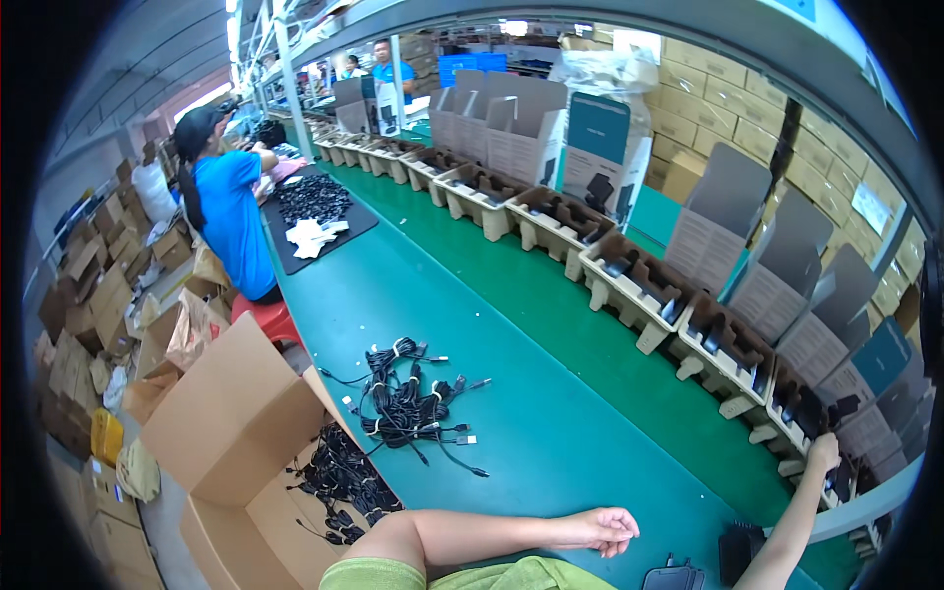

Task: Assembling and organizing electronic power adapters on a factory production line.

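Note:
My left hand [602, 531] hovers above the near part of the green table, its fingers loosely curled and nothing showing in them. At the far right my right hand [824, 452] reaches into a beige moulded tray [785, 421] holding dark parts. Its fingers are closed, and whatever they grip is hidden. Between my arms, by the lower edge, lie a flat black device [674, 574] and a black block-like item [737, 551]. A pile of bundled black cables [401, 401] rests on the table to the left of centre.
An open cardboard box [236, 423] of black cables stands at the left table edge. A row of beige trays [629, 295] with upright printed flaps runs along the right. A co-worker in blue [234, 206] sits at a dark mat [344, 231] with small black parts.

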`<state>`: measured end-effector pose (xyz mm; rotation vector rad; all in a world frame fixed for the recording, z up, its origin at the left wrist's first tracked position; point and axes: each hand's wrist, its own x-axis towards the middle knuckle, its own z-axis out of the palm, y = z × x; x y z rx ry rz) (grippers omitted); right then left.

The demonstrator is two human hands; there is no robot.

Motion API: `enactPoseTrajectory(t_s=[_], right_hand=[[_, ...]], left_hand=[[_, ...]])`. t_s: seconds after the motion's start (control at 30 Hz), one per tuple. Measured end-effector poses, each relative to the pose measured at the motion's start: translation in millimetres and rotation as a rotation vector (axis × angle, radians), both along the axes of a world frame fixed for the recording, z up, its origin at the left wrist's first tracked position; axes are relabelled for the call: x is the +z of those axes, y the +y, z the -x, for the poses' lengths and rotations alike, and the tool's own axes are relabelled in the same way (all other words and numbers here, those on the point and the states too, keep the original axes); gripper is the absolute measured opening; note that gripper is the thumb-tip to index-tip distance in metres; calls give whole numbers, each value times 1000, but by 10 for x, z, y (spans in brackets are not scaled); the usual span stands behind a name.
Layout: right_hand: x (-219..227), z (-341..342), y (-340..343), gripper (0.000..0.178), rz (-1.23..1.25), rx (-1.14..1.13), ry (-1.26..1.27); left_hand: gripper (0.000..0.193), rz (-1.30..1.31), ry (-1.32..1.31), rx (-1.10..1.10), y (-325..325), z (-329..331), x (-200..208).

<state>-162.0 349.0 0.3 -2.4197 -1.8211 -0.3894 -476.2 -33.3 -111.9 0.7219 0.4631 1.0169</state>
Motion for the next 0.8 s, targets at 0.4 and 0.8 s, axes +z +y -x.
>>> enactPoseTrajectory(t_s=[0.4, 0.8], right_hand=[[-133, -39, -34, 31, -317, 48, -214], [319, 3091, -2348, 36, -404, 1546, 320]], left_hand=[[23, -29, 48, -30, -21, -23, 3], [16, -41, 146, 22, 29, 126, 61]])
